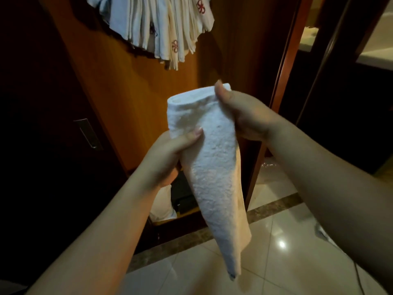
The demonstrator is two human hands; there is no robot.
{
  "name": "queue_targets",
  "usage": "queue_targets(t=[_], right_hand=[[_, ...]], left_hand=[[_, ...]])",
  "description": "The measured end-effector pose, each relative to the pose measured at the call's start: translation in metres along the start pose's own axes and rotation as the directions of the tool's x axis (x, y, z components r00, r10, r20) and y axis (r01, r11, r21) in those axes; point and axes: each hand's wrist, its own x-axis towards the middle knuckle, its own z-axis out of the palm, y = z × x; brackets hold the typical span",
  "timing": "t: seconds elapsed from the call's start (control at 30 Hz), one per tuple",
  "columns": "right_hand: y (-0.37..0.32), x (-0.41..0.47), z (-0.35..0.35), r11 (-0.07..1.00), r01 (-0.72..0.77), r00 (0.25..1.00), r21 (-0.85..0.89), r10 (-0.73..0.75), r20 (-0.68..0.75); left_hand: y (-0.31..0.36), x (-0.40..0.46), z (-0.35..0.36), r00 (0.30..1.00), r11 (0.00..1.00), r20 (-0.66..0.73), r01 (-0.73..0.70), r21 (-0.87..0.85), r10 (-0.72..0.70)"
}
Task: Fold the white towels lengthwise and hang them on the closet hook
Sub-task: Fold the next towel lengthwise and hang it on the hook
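Before the open wooden closet (127,99), both hands held a folded white towel (212,167) up at the middle of the view. At its upper right corner the right hand (246,116) gripped it, thumb pressed on the near face and the other fingers curled behind the cloth. Lower down on the left edge, the left hand (170,154) clamped the towel, its thumb lying across the front and its remaining fingers wrapped round the back. From this double grip the towel hung as a long narrow strip, broad and rounded at the top fold, tapering to a point low over the glossy tiled floor (276,262). Above, at the top of the view, a bunch of folded towels (157,26) hung against the closet's back panel, some bearing a red flower mark; what carried them lay out of frame. A metal handle (88,134) showed on the dark door at the left.
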Motion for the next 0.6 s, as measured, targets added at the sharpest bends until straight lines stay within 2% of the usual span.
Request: queue_targets(t=[0.07, 0.13, 0.2, 0.27, 0.33, 0.43, 0.5, 0.6], right_hand=[[0.024, -0.001, -0.010, 0.965, -0.061, 0.989, 0.254, 0.093, -0.118], [0.063, -0.008, -0.015, 0.894, -0.157, 0.946, 0.419, 0.258, -0.195], [0.109, -0.021, -0.006, 0.835, -0.293, 0.883, 0.465, 0.423, -0.203], [0.149, -0.035, 0.005, 0.804, -0.401, 0.831, 0.438, 0.521, -0.194], [0.174, -0.047, 0.017, 0.779, -0.403, 0.826, 0.481, 0.536, -0.175], [0.188, -0.065, 0.027, 0.731, -0.335, 0.858, 0.594, 0.497, -0.129], [0.193, -0.070, 0.033, 0.787, -0.335, 0.882, 0.518, 0.456, -0.123], [0.184, -0.065, 0.044, 0.903, -0.385, 0.881, 0.191, 0.421, -0.213]], left_hand=[[0.006, 0.006, 0.006, 0.999, 0.997, -0.021, 0.048, -0.056, -0.049], [0.013, 0.012, 0.008, 0.989, 0.980, -0.039, 0.133, -0.150, -0.141], [0.024, 0.017, 0.006, 0.979, 0.963, -0.054, 0.182, -0.198, -0.196], [0.035, 0.021, 0.001, 0.980, 0.970, -0.074, 0.172, -0.171, -0.186], [0.044, 0.023, -0.009, 0.980, 0.973, -0.086, 0.162, -0.163, -0.178], [0.054, 0.022, -0.021, 0.977, 0.976, -0.126, 0.153, -0.153, -0.173], [0.060, 0.022, -0.027, 0.974, 0.981, -0.155, 0.146, -0.131, -0.166], [0.068, 0.020, -0.032, 0.971, 0.988, -0.190, 0.127, -0.089, -0.142]])
